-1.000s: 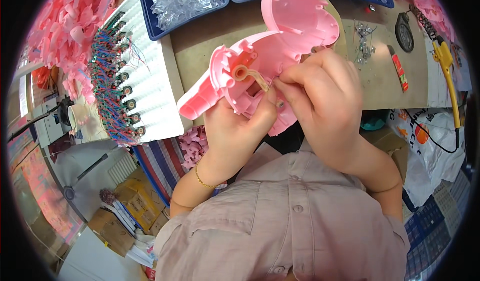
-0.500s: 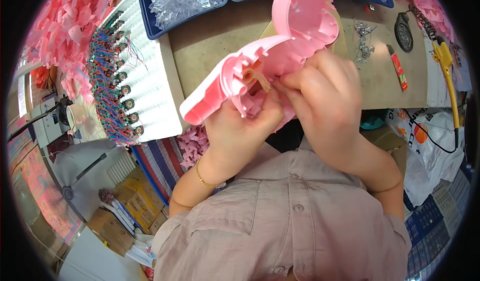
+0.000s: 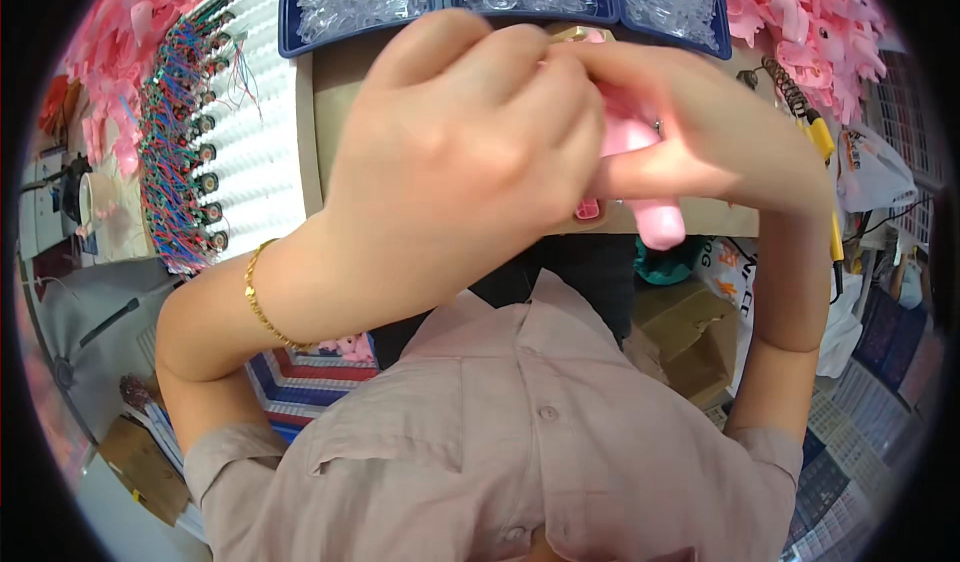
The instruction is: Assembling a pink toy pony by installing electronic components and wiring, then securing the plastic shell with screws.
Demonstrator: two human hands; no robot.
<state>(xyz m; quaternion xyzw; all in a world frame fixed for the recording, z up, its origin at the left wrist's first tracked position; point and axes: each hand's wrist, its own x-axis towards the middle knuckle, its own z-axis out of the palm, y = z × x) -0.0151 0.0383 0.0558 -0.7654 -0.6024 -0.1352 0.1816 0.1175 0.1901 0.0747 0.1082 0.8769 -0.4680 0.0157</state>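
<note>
My left hand (image 3: pixel 465 147) is raised over the table with its fingers curled into a fist, back of the hand up. What those fingers hold, if anything, is hidden behind them. Against its right side is my right hand (image 3: pixel 715 137), thumb and forefinger spread around a pink plastic shell (image 3: pixel 625 137). The shell is largely covered by both hands. A rounded pink end (image 3: pixel 660 224) sticks out below the right thumb. Beside it a small darker pink piece (image 3: pixel 587 208) shows under the left fist.
Blue trays (image 3: pixel 440 7) of clear plastic parts line the back. Wired round components (image 3: pixel 205 152) lie on a white ribbed sheet (image 3: pixel 265 112) at left. Pink parts (image 3: pixel 800 32) are heaped at both far corners. A yellow-handled tool (image 3: pixel 822 137) hangs at right, above an open cardboard box (image 3: pixel 690 337).
Both hands have risen. The left has gone from holding the open pink shell from below to a fist in front of it; the shell is now mostly hidden. The view has shifted slightly.
</note>
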